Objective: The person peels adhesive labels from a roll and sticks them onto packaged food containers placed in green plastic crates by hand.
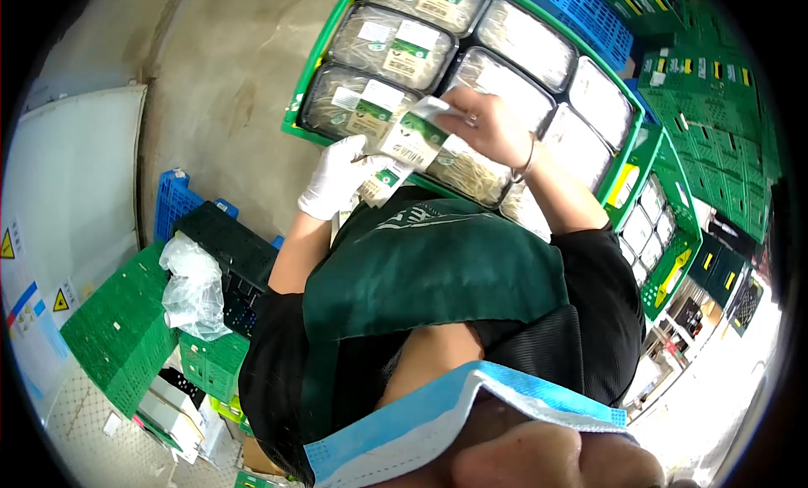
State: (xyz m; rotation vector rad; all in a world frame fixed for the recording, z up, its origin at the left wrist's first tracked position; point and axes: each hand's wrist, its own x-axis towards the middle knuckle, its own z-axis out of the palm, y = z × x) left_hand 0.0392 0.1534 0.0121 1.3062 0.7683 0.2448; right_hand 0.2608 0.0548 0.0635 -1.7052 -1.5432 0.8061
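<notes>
My gloved L hand [332,181] grips printed labels [384,183]; my bare R hand [488,128] pinches a green-and-cream label [414,140] just beside them. Both're o/ wrapped black trays [352,52] in the green crate [293,118], near its edge.

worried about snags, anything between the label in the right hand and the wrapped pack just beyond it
Only the right hand itself, gripping the label and overlapping the near edge of the wrapped pack; nothing else visibly stands between.

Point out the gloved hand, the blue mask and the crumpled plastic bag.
Gloved left hand [331,178]: head view, its middle.
Blue mask [396,416]: head view, blue side.
Plastic bag [192,284]: head view, crumpled middle.
</notes>
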